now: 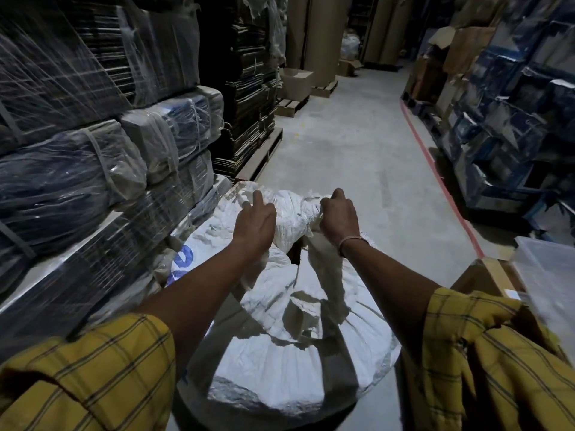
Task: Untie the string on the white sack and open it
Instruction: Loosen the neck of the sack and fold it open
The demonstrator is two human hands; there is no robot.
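Concrete aisle (357, 144); crinkled woven white sack (295, 353).

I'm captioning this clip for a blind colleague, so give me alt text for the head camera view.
Two bare hands work at the bunched, tied neck of a white sack in a dim warehouse aisle: the left hand rests on the bundle, the right hand has a closed grip on it. Yellow plaid sleeves frame the view, with plastic-wrapped stacks alongside.

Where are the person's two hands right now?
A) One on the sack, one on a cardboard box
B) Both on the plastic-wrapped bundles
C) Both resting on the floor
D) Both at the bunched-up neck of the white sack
D: the left hand and right hand both grip the gathered neck of the white sack.
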